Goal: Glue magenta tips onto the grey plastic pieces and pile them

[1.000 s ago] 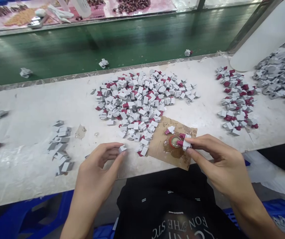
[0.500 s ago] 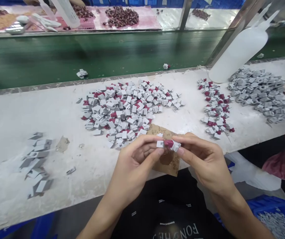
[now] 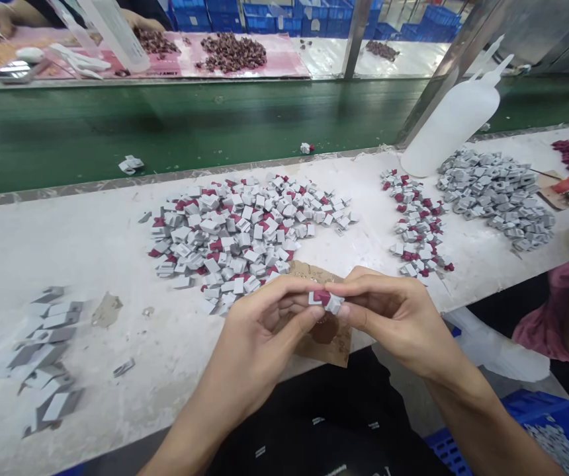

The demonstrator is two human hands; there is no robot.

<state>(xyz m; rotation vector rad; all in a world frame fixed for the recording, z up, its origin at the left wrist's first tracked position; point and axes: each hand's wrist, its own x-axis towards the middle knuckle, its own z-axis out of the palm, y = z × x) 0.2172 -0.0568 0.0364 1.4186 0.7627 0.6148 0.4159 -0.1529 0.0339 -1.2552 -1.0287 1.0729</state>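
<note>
The held piece is pale grey and maroon, the cardboard dark-blotched brown, the belt green.

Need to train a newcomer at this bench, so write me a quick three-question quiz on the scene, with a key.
1. True or false: neither the left hand nor the right hand is empty.

2. Which thing do the hands partly hide from view?
A. White bottle
B. Brown sheet
C. Metal post

3. What colour is the long surface just beyond the worktable?

Key:
1. True; grey-and-maroon parts are between their fingertips.
2. B
3. Green
</note>
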